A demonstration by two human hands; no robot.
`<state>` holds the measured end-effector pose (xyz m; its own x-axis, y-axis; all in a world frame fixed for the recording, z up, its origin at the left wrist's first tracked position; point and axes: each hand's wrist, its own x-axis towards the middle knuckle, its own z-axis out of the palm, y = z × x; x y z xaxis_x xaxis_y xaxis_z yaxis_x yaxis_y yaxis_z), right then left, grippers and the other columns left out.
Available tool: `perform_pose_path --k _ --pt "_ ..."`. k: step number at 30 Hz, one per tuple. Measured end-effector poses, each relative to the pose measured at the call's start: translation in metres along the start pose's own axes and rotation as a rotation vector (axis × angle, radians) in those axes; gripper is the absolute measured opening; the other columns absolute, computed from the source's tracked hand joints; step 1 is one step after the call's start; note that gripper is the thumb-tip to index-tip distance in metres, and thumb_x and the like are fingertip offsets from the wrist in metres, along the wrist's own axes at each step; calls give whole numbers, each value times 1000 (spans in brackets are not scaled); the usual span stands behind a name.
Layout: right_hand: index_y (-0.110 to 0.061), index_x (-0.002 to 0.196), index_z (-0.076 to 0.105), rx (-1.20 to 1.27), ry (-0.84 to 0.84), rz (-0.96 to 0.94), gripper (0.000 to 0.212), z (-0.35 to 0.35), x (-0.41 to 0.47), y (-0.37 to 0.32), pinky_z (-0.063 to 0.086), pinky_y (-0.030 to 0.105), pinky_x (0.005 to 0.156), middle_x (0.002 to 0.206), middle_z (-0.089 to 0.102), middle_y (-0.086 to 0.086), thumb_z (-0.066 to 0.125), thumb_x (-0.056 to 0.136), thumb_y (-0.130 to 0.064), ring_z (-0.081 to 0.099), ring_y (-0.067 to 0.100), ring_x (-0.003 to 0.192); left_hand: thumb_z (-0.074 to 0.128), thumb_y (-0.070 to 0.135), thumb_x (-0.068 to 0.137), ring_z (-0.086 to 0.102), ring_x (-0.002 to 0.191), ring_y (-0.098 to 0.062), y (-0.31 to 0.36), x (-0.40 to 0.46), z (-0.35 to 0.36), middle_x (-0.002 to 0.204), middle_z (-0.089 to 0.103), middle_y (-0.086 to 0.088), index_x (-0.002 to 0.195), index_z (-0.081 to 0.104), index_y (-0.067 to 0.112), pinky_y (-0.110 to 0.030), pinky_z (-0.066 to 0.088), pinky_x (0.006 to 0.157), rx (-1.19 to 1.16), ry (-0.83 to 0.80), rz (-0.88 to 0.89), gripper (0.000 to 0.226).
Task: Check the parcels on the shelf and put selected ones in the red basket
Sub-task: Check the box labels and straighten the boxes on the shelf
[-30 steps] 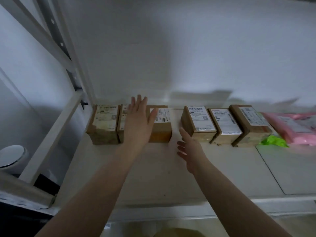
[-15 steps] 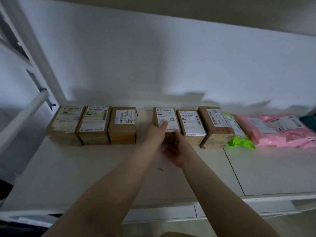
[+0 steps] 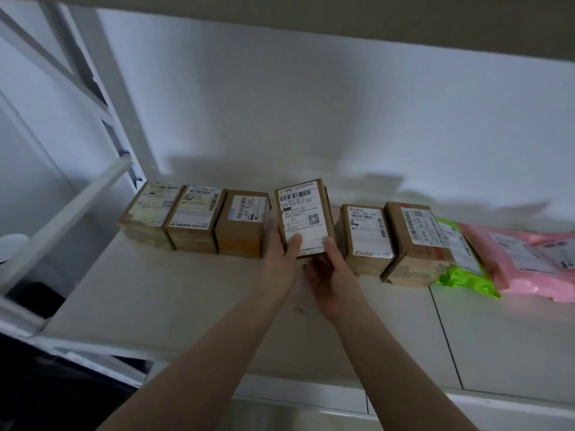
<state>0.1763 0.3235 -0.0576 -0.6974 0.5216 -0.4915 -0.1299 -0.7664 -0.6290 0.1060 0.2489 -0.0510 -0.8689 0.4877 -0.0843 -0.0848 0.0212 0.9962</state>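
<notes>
- On the white shelf (image 3: 193,293), a row of parcels is sitting along the back wall, labels facing up.
- Both hands are gripping one brown cardboard parcel (image 3: 305,213) near the middle of the row, tilting it up so its white label is facing the camera.
- Left hand (image 3: 280,259) is clamping the parcel's lower left edge, thumb lying across the label.
- Right hand (image 3: 329,275) is cupping the lower right corner from beneath, thumb pressing on the label's bottom edge.
- Three brown boxes (image 3: 199,219) are sitting side by side to the left of the held parcel, touching one another.
- Two more brown boxes (image 3: 392,237) are lying just to its right, the farther one slightly skewed.
- Green mailer bag (image 3: 463,272) is resting against the skewed box, partly under a pink mailer bag (image 3: 529,262) at the right edge.
- White metal upright (image 3: 118,98) of the shelf frame is standing at the left.
- Red basket is not showing up in this view.
</notes>
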Motion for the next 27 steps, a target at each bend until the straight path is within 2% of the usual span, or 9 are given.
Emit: perform_pose_path --k 2,4,6,10,13,16,19,21,27 --pt "-10 130 61 -13 -46 -59 56 2 -2 -1 46 38 107 121 72 9 73 79 -30 65 21 118 53 20 97 60 105 0 2 -3 -4 128 61 4 146 35 20 -8 50 82 -25 17 55 52" --pt "-15 139 51 -27 -88 -110 63 3 -2 -4 45 43 108 124 70 10 74 81 -28 65 24 118 56 22 96 61 114 -9 5 -4 -6 130 62 5 150 27 26 -29 52 97 -42 28 93 62" --pt "-23 144 42 -45 -140 -128 66 3 -3 -7 45 48 107 128 68 9 72 85 -27 64 26 119 57 20 95 62 116 -12 10 -5 -8 130 62 7 151 25 31 -42 50 100 -52 44 129 65" --pt "-23 146 41 -93 -237 -140 65 7 -8 -15 46 47 106 134 64 9 70 88 -28 60 27 125 56 17 95 62 115 -13 25 -10 -9 127 63 9 146 35 30 -42 51 99 -36 54 220 57" --pt "-13 139 52 -144 -252 -174 60 14 -15 -22 50 40 100 133 65 12 69 84 -29 58 26 127 54 13 96 58 121 -11 36 -14 -13 134 59 8 151 27 28 -38 48 103 -2 44 283 63" --pt "-12 138 53 -150 -271 -191 60 18 -18 -25 49 40 102 132 65 12 69 82 -28 59 26 126 54 25 94 54 126 -13 41 -13 -17 140 53 7 154 18 32 -43 45 106 81 45 305 70" --pt "-16 144 45 -119 -294 -178 62 19 -17 -23 48 43 104 134 63 12 69 86 -22 59 28 126 52 45 88 52 127 -16 39 -8 -22 141 51 5 150 16 47 -49 44 104 159 65 312 72" --pt "-15 143 46 -119 -307 -172 62 20 -18 -21 48 43 105 134 64 13 69 86 -21 60 28 125 51 48 87 51 128 -16 38 -7 -24 142 49 3 148 16 53 -51 44 104 193 70 323 70" --pt "-8 133 57 -183 -258 -208 55 25 -22 -21 52 38 99 127 68 13 70 82 -22 64 26 120 44 50 85 50 128 -12 37 -5 -27 143 47 4 148 12 53 -49 44 105 269 37 325 71"
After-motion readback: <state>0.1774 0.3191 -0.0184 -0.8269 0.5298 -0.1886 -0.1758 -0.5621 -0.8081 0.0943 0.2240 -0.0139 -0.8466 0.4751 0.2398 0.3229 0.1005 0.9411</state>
